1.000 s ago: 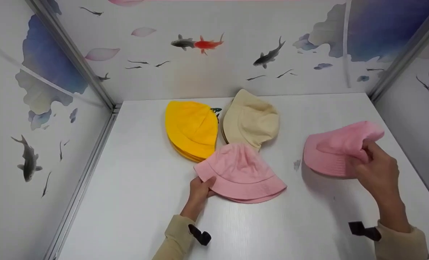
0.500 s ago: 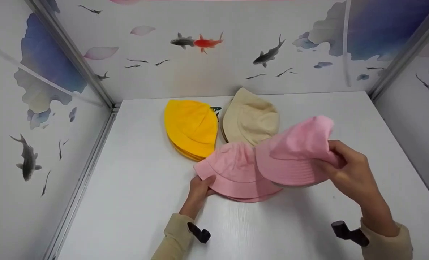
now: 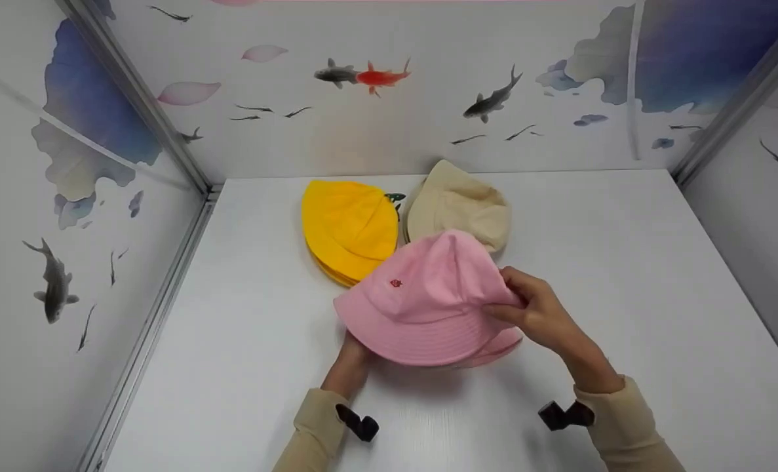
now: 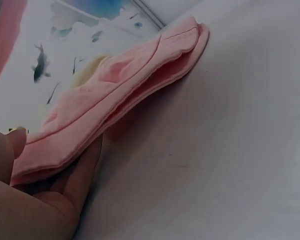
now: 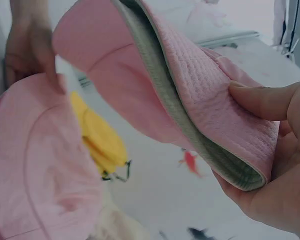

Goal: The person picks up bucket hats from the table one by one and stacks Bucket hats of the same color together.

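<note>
In the head view my right hand (image 3: pixel 546 314) holds a pink bucket hat (image 3: pixel 428 295) with a small red embroidered motif, pinching it at its right side. The right wrist view shows this hat folded flat, with a grey-green lining (image 5: pixel 175 107) along the brim opening. Beneath it in the head view lies a second, plainer pink bucket hat (image 3: pixel 503 344), mostly covered. My left hand (image 4: pixel 45 200) grips that lower hat (image 4: pixel 105 95) by the brim, thumb above and fingers below. The left fingers are hidden behind the upper hat in the head view.
Behind the pink hats, a yellow bucket hat (image 3: pixel 349 226) with a dark green detail lies at the left. A beige bucket hat (image 3: pixel 461 210) lies beside it, near the back wall (image 3: pixel 395 137). Printed panels border the white table (image 3: pixel 624 262) at the back and both sides.
My right hand has carried its pink hat leftward from the table's right side until it overlaps the other pink hat. The left hand has kept its grip on the lower hat.
</note>
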The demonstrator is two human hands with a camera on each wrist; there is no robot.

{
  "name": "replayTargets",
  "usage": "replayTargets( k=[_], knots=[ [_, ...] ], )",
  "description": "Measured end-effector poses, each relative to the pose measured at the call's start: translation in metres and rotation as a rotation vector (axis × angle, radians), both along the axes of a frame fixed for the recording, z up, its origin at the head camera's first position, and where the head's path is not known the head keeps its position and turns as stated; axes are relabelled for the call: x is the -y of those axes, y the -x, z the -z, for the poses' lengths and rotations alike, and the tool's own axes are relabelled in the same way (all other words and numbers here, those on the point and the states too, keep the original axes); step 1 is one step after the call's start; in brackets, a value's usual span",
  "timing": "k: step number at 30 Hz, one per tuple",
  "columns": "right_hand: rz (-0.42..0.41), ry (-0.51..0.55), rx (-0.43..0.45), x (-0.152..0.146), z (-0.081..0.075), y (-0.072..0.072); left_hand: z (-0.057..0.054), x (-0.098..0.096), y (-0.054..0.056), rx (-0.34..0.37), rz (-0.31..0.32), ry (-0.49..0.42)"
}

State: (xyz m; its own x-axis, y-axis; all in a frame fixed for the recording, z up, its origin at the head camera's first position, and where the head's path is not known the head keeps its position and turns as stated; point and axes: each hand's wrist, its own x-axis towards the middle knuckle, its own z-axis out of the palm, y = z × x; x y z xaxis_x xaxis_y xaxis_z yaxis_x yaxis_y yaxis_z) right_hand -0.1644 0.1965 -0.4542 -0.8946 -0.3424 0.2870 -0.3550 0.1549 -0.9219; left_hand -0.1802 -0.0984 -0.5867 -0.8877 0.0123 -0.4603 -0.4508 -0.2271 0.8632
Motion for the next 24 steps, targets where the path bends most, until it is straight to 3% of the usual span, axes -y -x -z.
replayTargets(
  k=[2, 6, 10, 12, 16, 20, 24],
  knots=[
    [0.047, -0.03, 0.09, -0.006, 0.018, 0.008, 0.003, 0.002, -0.001, -0.002, 0.005, -0.115],
    [0.115, -0.093, 0.258, -0.022, 0.053, 0.02, 0.003, 0.007, 0.001, 0.046, 0.003, -0.261],
    [0.097, -0.224, 0.326, -0.036, 0.081, 0.026, 0.0, 0.014, 0.004, 0.072, -0.021, -0.302],
    [0.082, -0.306, 0.336, -0.041, 0.09, 0.026, -0.003, 0.017, 0.006, 0.059, -0.041, -0.284],
    [0.101, -0.425, 0.381, -0.045, 0.101, 0.027, -0.008, 0.02, 0.01, 0.029, -0.034, -0.143],
    [0.154, -0.493, 0.416, -0.046, 0.102, 0.029, -0.009, 0.019, 0.009, 0.024, 0.026, -0.021],
    [0.169, -0.478, 0.429, -0.052, 0.096, 0.031, -0.01, 0.018, 0.006, 0.015, 0.096, 0.099]
  ],
)
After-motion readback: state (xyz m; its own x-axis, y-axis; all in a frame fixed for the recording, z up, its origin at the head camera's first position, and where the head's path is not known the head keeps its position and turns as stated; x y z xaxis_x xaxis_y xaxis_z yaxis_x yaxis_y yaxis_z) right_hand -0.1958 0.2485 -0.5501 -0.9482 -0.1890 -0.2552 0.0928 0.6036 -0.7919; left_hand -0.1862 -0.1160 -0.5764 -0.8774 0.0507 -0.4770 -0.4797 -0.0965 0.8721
